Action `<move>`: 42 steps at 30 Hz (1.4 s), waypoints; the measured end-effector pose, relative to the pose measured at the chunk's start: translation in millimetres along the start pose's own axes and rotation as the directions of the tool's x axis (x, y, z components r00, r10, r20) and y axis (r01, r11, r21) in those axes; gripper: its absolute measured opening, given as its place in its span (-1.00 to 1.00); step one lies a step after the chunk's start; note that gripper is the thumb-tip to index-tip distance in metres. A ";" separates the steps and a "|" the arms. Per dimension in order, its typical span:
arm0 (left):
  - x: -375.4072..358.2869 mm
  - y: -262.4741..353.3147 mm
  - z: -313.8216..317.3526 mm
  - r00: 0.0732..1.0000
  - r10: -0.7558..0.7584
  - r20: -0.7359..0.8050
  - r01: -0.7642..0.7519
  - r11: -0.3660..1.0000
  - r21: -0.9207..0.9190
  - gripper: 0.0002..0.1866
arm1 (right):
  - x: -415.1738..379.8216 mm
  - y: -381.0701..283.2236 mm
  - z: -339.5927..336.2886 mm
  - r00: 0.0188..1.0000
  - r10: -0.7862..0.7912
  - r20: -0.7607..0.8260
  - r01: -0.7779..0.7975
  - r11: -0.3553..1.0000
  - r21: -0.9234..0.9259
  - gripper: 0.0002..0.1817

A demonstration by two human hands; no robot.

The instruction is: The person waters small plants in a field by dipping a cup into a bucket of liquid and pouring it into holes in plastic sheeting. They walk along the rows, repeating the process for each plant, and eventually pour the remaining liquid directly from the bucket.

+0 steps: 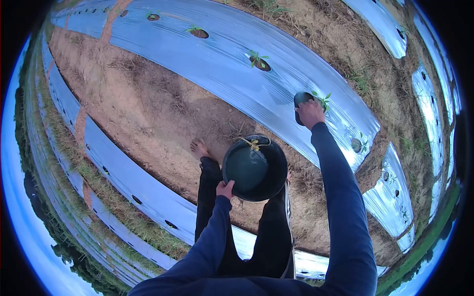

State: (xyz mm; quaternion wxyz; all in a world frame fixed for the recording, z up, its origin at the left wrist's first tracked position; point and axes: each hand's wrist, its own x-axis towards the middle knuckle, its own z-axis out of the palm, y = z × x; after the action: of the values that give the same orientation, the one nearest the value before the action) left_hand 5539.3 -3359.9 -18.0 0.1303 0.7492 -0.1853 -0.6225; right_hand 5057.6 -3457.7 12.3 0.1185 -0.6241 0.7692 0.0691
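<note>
My left hand (225, 189) grips the rim of a dark bucket (271, 183) in front of my legs. Greenish liquid (245, 170) seems to be inside it, and yellowish cord (254, 144) is tied at its far rim. Out to the right, my right hand (311, 113) is closed around a dark cup-like container (302, 98), held over the silver plastic sheet (217, 59). A small green seedling (322, 100) stands just beside that hand. Whether anything pours from the container is hidden.
More seedlings grow from round holes along the sheet, such as this seedling (257, 58). Bare soil (148, 108) forms the path where my bare foot (199, 148) stands. Another sheeted row (116, 163) runs at left, and further rows lie at right.
</note>
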 end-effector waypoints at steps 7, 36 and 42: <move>1.6 14.1 -24.6 0.994 -0.091 0.066 0.084 0.990 0.110 -0.75 | 105.8 -64.8 14.8 0.986 0.052 0.160 -0.039 0.996 -0.082 -0.63; 143.8 420.2 -179.1 0.983 0.168 -0.066 -0.179 0.959 -0.220 -0.65 | 253.6 -289.7 -145.9 0.999 0.037 -0.021 -0.032 0.980 0.198 -0.60; 249.6 544.2 -243.8 0.965 0.221 -0.143 -0.252 0.935 -0.251 -0.65 | 358.4 -331.6 -150.1 0.977 0.167 0.129 -0.187 0.968 0.164 -0.55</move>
State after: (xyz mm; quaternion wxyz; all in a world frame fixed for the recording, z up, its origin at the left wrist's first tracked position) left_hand 5754.7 -3966.6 39.6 0.3144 0.7308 -0.1808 -0.5783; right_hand 5297.8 -3904.2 74.4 0.2102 -0.5349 0.8170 0.0470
